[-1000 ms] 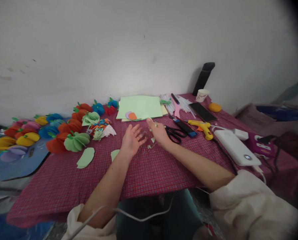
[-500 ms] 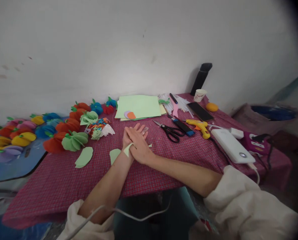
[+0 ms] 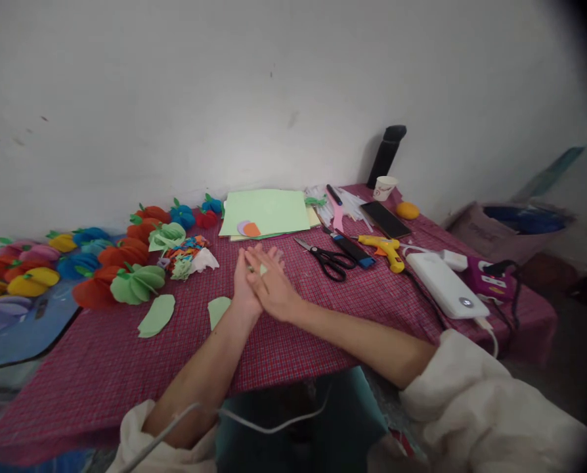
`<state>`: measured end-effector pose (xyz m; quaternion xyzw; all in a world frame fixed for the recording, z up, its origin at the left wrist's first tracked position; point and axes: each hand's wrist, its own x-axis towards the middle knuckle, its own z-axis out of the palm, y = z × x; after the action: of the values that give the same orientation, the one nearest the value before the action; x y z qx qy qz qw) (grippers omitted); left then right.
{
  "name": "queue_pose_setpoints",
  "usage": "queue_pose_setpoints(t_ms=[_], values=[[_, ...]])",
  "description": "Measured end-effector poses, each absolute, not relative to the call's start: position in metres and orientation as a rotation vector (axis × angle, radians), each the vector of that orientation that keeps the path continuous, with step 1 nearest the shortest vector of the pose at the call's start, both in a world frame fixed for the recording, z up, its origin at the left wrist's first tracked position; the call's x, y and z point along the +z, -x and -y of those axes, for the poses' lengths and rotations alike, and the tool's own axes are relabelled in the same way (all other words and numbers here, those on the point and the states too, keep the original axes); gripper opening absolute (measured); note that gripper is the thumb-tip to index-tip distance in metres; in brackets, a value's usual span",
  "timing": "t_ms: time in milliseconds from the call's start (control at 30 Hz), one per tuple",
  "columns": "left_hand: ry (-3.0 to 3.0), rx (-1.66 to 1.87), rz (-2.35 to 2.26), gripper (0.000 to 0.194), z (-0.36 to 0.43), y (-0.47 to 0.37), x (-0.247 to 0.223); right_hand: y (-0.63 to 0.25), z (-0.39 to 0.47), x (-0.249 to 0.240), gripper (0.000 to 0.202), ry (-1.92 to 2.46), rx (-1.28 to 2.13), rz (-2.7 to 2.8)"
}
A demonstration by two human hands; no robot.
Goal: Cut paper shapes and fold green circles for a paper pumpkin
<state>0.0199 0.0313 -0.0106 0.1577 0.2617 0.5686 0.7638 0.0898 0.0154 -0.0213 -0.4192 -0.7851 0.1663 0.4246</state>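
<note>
My left hand (image 3: 244, 286) lies palm up with its fingers stretched forward, above the middle of the checked cloth. Flat across it, palm to palm, presses my right hand (image 3: 275, 292), fingers pointing away to the left. A bit of light green paper (image 3: 263, 270) peeks out between the fingers; the rest is hidden between the palms. Beside my left wrist lies a light green paper cutout (image 3: 218, 311). Another stack of such cutouts (image 3: 156, 316) rests farther left. Black-handled scissors (image 3: 329, 260) lie open to the right of my hands.
Several coloured paper pumpkins (image 3: 138, 284) crowd the left side. Paper scraps (image 3: 190, 255) and green sheets (image 3: 268, 210) lie toward the wall. On the right are a yellow glue gun (image 3: 385, 248), a phone (image 3: 386, 219), a white power bank (image 3: 446, 286) and a paper cup (image 3: 385, 188).
The green paper that stuck out at my left wrist is now mostly between the palms. My right hand has slid slightly over the left. The view has shifted a little.
</note>
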Motion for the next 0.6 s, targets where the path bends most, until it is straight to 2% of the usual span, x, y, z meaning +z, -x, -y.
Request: queue_pose_setpoints(t_ms=[233,333,433,500,600], values=[[-0.494,1.356,-0.473,0.031,-0.014,-0.03,-0.008,-0.073,-0.031,-0.003,0.055,1.381,0.475,1.718],[-0.552,1.372,-0.546,0.027,-0.007,-0.033,-0.005,-0.081,-0.044,-0.002,0.057,1.384,0.382,1.692],[-0.549,1.397,-0.696,0.014,-0.012,-0.031,-0.006,-0.094,-0.046,-0.005,0.052,1.297,0.318,1.727],[-0.54,1.387,-0.812,0.01,-0.019,-0.028,-0.005,-0.103,-0.047,-0.007,0.046,1.178,0.414,1.775],[-0.528,1.363,-0.916,0.023,-0.029,-0.022,0.001,-0.117,-0.05,-0.01,0.041,1.023,0.7,1.677]])
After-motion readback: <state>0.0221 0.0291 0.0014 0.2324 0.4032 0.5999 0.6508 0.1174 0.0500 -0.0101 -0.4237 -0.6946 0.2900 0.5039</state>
